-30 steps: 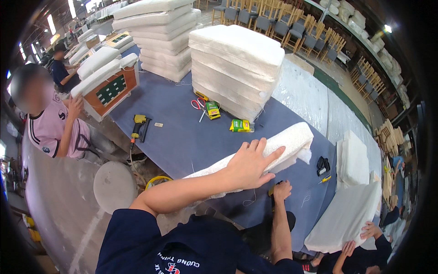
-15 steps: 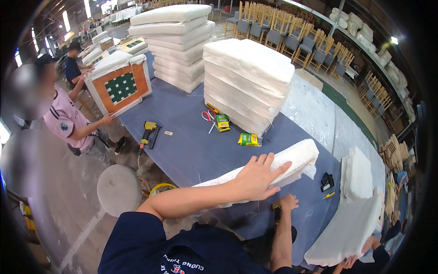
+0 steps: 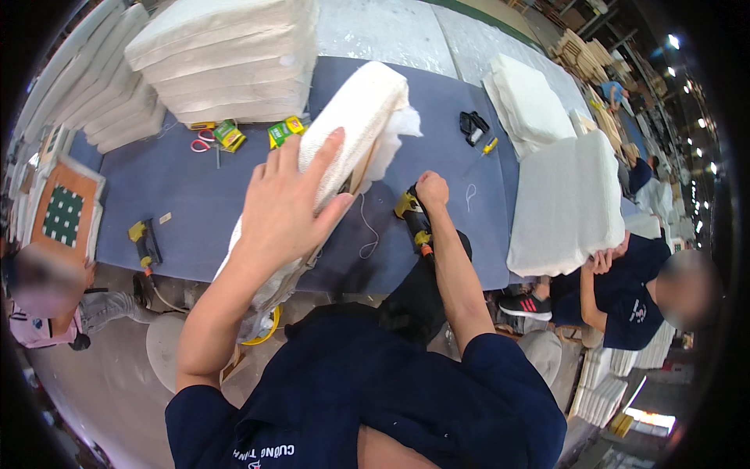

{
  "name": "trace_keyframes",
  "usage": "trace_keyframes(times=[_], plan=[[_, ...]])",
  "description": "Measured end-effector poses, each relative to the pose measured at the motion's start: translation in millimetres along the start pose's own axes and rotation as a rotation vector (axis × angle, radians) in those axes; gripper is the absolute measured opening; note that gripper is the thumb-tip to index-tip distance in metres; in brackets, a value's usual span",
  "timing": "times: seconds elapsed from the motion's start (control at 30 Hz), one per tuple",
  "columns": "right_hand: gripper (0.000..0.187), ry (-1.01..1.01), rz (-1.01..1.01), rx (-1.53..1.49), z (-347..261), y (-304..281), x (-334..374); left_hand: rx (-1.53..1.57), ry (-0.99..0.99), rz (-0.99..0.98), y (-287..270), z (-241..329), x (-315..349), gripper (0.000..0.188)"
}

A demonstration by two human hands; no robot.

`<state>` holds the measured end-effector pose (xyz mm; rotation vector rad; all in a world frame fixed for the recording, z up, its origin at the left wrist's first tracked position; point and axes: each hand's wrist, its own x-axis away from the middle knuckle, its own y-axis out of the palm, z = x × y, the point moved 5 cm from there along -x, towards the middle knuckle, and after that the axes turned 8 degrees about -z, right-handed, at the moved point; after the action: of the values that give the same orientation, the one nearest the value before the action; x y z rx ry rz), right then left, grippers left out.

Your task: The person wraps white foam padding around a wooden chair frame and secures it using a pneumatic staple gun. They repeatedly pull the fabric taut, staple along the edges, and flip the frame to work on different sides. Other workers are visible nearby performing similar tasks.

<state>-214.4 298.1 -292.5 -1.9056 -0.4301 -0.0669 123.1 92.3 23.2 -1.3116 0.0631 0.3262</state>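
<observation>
A white padded seat cushion (image 3: pixel 355 98) stands tilted on its long edge, with loose fabric and part of its frame showing on the right side. My left hand (image 3: pixel 285 207) lies over its upper edge, fingers spread and thumb toward the frame side. To the right, my right hand (image 3: pixel 432 190) is closed at the end of a yellow-and-black staple gun (image 3: pixel 408 205) on the blue tabletop (image 3: pixel 476 234). The fingers' inner side is hidden. An orange hose fitting sits at the gun's near end. A loose thread (image 3: pixel 369 234) lies between cushion and gun.
Stacked white cushions (image 3: pixel 226 66) stand at the back left, with red-handled scissors (image 3: pixel 205 142) and green-yellow boxes (image 3: pixel 228 136) before them. Another staple gun (image 3: pixel 144 242) lies left. A black tool (image 3: pixel 473 127) and screwdriver (image 3: pixel 490 146) lie right; a co-worker there holds a cushion (image 3: pixel 566 203).
The view has swung right, so the table's contents appear farther left. My right fingers, partly apart before, are now curled into a fist at the staple gun. My left hand stays on the cushion.
</observation>
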Motion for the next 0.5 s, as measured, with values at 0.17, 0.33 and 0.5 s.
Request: trace_keyframes(times=[0.17, 0.33, 0.5], plan=[[0.019, 0.030, 0.077, -0.222, 57, -7, -10, 0.007, -0.017, -0.070, 10, -1, -18, 0.082], [0.022, 0.138, -0.343, -0.454, 100, 8, -28, 0.017, -0.024, -0.069, 7, -7, -14, 0.082], [0.021, 0.168, -0.269, -0.539, 128, 4, -26, 0.002, -0.012, -0.067, 7, -4, -19, 0.082]])
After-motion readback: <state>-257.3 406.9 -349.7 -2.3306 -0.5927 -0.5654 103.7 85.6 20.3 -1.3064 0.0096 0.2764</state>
